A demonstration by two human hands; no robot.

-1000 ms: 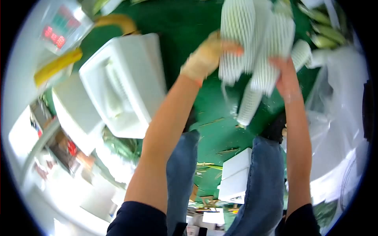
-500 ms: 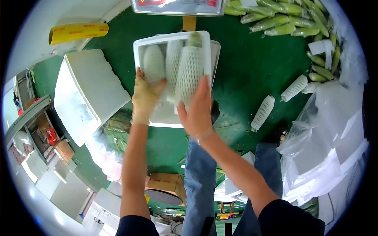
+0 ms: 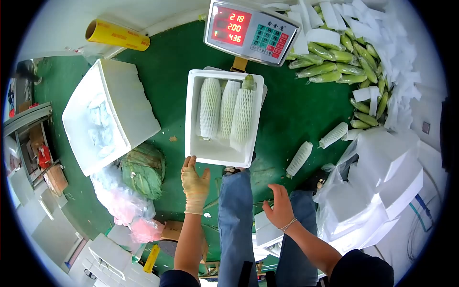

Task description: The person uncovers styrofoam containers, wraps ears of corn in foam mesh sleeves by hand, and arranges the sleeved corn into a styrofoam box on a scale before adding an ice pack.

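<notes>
A white foam box (image 3: 190, 124) stands on the scale, with three net-wrapped vegetables (image 3: 210, 107) lying side by side in it. The top of the right one shows bare green above its net. My left hand (image 3: 196, 186), in a pale glove, is just below the box's lower left edge, fingers apart and holding nothing. To the lower right of the box, my right hand (image 3: 279, 208) is bare and empty, thumb and fingers apart. The scale's display (image 3: 252, 29) behind the box shows red digits 2.18, 2.00 and 4.36.
Two netted pieces (image 3: 300, 159) lie on the green floor at right. Wrapped green corn (image 3: 344, 67) is piled at the back right. White boxes in clear plastic (image 3: 382, 177) stand at the right, an open foam box (image 3: 138, 95) at the left. A yellow roll (image 3: 117, 35) lies behind.
The netted vegetables moved from the floor area at right into the foam box. Both hands have since let go and drawn back toward the body. The view has shifted, showing the scale's display.
</notes>
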